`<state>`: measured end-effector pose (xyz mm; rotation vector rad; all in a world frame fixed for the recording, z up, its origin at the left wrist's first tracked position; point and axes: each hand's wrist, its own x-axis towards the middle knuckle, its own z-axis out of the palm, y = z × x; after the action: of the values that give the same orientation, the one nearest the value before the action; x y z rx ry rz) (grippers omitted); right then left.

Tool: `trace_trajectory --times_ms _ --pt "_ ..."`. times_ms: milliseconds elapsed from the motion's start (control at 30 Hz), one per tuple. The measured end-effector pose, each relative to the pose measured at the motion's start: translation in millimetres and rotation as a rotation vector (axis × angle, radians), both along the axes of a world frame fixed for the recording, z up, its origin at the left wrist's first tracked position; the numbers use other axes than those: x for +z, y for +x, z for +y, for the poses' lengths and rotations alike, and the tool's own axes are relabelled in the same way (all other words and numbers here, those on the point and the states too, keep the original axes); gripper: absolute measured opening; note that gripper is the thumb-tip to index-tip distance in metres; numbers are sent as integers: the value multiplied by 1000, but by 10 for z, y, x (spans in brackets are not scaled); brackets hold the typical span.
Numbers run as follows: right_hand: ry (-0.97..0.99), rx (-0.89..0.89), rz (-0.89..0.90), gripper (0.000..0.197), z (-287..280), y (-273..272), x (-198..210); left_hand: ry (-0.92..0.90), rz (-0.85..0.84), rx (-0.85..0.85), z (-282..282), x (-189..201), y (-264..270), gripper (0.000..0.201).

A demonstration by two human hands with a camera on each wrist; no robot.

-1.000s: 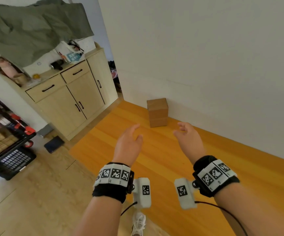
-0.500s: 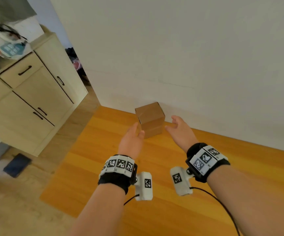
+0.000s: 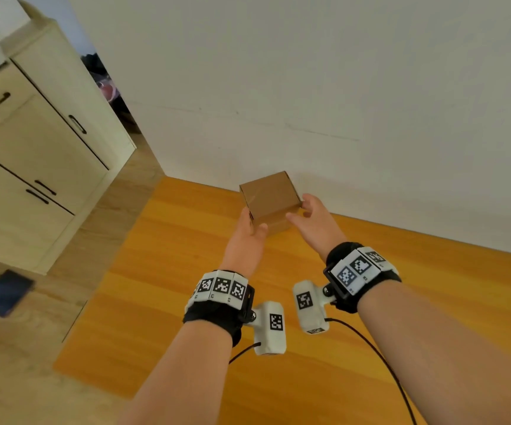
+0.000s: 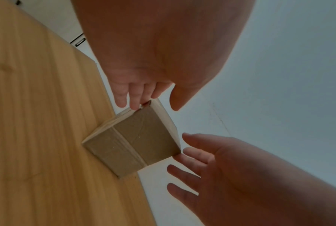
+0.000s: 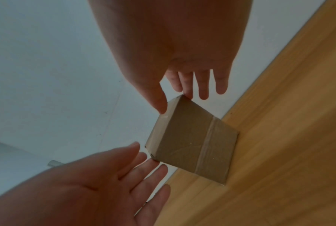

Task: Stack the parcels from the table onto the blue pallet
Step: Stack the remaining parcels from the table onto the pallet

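A small brown cardboard parcel (image 3: 269, 197), taped down the middle, stands on the orange wooden table (image 3: 186, 302) close to the white wall. My left hand (image 3: 252, 231) is at its left side and my right hand (image 3: 301, 211) at its right side, both with straight, spread fingers. In the left wrist view the left hand's fingertips (image 4: 133, 105) reach a top corner of the parcel (image 4: 136, 137). In the right wrist view the right hand's fingertips (image 5: 188, 93) reach the opposite top corner of the parcel (image 5: 192, 142). Neither hand grips it. The blue pallet is not in any view.
A cream cabinet (image 3: 33, 154) with black handles stands left of the table on a light wooden floor. A dark blue flat object (image 3: 4, 292) lies on that floor. The white wall (image 3: 340, 87) runs right behind the parcel.
Both hands have moved forward from mid-table to either side of the parcel, and the head view has come closer and turned right.
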<state>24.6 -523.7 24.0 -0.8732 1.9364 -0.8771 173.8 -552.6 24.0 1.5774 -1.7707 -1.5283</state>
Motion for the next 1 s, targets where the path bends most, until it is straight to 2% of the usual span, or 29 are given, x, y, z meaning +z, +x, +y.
trace_trajectory --times_ms 100,200,267,433,667,700,800,833,900,1000 --pt "6 -19 -10 62 155 -30 45 20 59 82 178 73 22 56" --pt "6 -10 -1 44 383 -31 55 28 59 84 414 154 -2 45" --pt "30 -13 16 41 575 -28 24 33 56 87 588 160 -17 42" --pt "106 -34 -51 49 1146 -109 -83 30 -3 61 1059 12 -60 35" --pt "180 -71 -124 46 1933 -256 -284 170 11 166 1794 -306 -149 35" --pt "183 -70 -123 52 2032 -265 -305 172 -3 154 1886 -355 -153 34" --pt "229 -80 -106 88 2289 -294 -401 197 -57 154 2132 -465 -141 31" --pt "248 -80 -106 88 2372 -307 -443 208 -75 164 2210 -505 -136 33" --pt "279 -64 -124 73 2535 -312 -453 223 -120 172 2363 -563 -134 41" --pt "311 -37 -171 70 2735 -356 -489 239 -191 161 2574 -636 -148 47"
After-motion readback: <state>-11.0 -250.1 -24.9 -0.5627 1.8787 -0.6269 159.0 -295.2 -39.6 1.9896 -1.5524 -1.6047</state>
